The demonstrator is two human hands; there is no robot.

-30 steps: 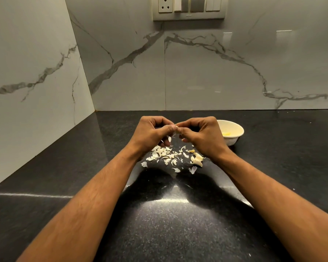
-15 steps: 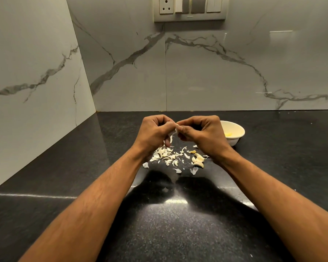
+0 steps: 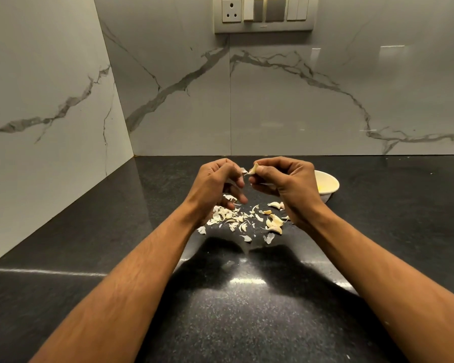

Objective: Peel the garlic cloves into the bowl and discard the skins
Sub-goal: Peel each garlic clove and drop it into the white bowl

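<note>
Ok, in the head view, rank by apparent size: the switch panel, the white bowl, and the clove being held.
1. switch panel, largest, though farthest away.
2. white bowl, partly hidden behind the right hand.
3. clove, clearly smallest.

A polished black speckled stone countertop (image 3: 89, 258) meets two glossy white marble-look wall panels with grey veins (image 3: 325, 100) in a corner to its far left. High above the countertop, a beige switch plate with one socket (image 3: 264, 13) is mounted. Overhead light glints off the counter.
</note>
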